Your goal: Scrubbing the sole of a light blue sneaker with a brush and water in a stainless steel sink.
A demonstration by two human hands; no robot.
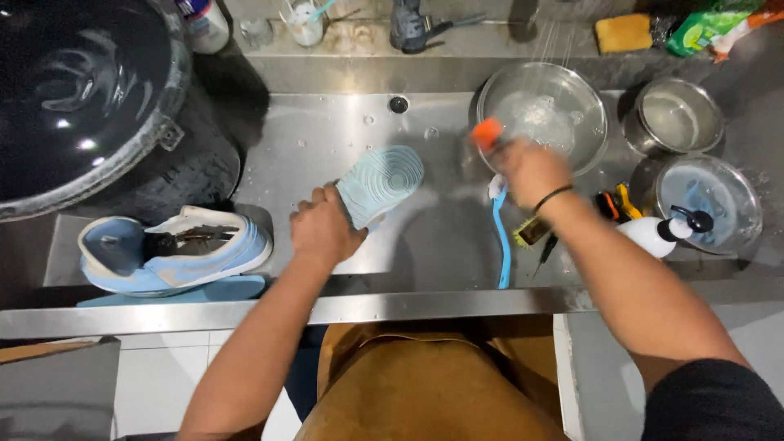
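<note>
one pale blue shoe (377, 184) sticks up from the gripping left hand (324, 231); right hand (527, 167) clutches an orange-tipped brush (487, 132).

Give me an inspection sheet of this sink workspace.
Surface: wet steel sink.
Job's things: pale blue sneaker sole-up; orange-tipped brush, blurred.
Clutter: second sneaker, blue brush, three steel bowls, nearest, white pump bottle.
Grippers: left hand grips the sneaker; right hand holds the orange-tipped brush.
Cables: nothing seen.
Surroundings: big dark tub, yellow sponge, tap water falling.
</note>
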